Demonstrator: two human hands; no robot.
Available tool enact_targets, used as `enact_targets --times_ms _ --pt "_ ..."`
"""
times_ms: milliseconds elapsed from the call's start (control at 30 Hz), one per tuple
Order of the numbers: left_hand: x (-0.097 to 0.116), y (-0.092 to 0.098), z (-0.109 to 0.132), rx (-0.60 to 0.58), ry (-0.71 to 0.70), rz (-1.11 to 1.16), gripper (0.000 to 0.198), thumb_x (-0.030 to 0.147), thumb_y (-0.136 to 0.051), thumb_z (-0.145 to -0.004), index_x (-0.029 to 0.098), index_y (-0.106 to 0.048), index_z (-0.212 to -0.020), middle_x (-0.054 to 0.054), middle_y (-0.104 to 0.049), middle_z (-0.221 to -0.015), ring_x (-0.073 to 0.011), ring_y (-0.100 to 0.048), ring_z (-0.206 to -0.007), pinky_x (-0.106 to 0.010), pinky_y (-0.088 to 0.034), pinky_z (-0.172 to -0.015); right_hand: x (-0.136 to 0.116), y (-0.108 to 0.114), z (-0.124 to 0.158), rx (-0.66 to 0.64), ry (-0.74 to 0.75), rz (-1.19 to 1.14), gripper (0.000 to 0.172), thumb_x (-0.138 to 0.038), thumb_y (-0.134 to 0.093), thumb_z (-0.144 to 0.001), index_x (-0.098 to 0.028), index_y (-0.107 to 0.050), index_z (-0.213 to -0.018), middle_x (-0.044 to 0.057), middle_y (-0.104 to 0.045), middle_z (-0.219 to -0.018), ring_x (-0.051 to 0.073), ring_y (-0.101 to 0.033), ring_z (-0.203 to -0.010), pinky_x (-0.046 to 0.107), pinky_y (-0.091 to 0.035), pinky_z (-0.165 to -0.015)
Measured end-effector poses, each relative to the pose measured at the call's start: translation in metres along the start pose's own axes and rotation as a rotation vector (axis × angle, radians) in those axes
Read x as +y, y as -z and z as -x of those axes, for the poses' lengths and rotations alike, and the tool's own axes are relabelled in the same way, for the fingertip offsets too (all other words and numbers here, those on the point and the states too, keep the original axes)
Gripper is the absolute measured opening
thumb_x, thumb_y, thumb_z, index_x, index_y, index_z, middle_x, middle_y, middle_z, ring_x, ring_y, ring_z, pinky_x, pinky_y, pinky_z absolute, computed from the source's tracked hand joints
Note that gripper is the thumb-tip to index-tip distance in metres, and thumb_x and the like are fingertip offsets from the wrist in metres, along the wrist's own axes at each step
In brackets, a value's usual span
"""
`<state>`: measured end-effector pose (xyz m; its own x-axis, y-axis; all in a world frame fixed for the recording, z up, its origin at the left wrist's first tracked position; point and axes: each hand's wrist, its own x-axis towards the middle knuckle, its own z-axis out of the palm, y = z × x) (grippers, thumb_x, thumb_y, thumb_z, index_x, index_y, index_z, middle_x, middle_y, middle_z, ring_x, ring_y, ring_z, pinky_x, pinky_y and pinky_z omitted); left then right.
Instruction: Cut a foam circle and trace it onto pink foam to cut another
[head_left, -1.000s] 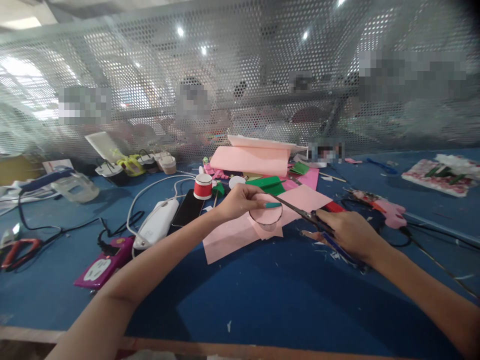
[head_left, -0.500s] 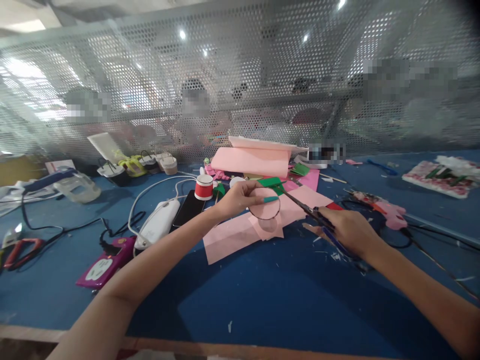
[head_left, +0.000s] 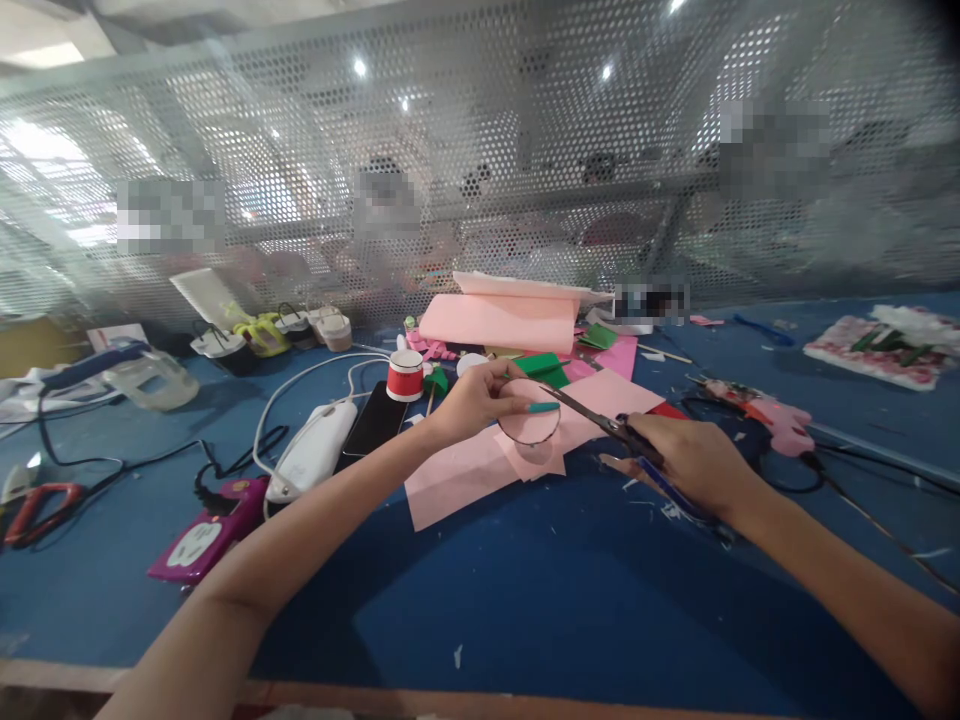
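Observation:
My left hand (head_left: pixel 480 398) pinches a round pink paper disc (head_left: pixel 529 425) with a dark outline, held above the table. A long teal strip, seemingly a nail, lies over the disc at the thumb. My right hand (head_left: pixel 679 455) is wrapped round the handles of a pair of scissors (head_left: pixel 592 415). Their blades point left and reach the disc's upper right edge; whether they are parted is hard to make out. Beneath the disc lie pink paper pieces (head_left: pixel 457 478), one showing a round mark or cutout.
A red-and-white cup (head_left: pixel 406 377), a black phone (head_left: pixel 377 420), a white power bank (head_left: pixel 313 450) and a purple power strip (head_left: pixel 206 530) stand left. Behind are pink sheets (head_left: pixel 499 322). A pink glue gun (head_left: pixel 780 425) lies right, before a perforated metal screen (head_left: pixel 480 150).
The scissors' blades have shifted slightly left, up to the disc's edge. The view has moved a little; both hands keep their grips.

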<state>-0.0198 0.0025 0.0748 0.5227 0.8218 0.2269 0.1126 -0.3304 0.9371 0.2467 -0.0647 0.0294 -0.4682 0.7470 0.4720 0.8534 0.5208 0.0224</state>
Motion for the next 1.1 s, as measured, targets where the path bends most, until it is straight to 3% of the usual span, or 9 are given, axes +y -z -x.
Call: enact_targets --times_ms 667,1100 --pt "-0.0028 -0.0027 0.0024 -0.028 -0.026 -0.088 0.029 0.037 -0.073 -0.069 0.014 -0.058 -0.079 0.005 -0.045 -0.061 -0.0050 -0.038 -0.052 -0.021 -0.028 -0.048 0.0002 -0.0005 0.0019 -0.005 0.008 -0.047 0.039 -0.052 -0.040 -0.090 -0.018 -0.058 -0.085 0.009 -0.068 -0.070 0.024 -0.066 -0.060 0.027 -0.033 -0.047" --pt "0.0002 -0.0030 0.0036 -0.029 -0.053 -0.091 0.027 0.035 -0.075 -0.068 0.013 -0.066 -0.080 -0.001 -0.059 -0.065 -0.0091 -0.053 -0.059 -0.021 -0.039 -0.050 0.0012 -0.0010 0.0044 -0.044 0.035 -0.064 0.036 -0.052 -0.041 -0.089 -0.019 -0.052 -0.078 0.008 -0.068 -0.065 0.023 -0.066 -0.056 0.026 -0.032 -0.046"
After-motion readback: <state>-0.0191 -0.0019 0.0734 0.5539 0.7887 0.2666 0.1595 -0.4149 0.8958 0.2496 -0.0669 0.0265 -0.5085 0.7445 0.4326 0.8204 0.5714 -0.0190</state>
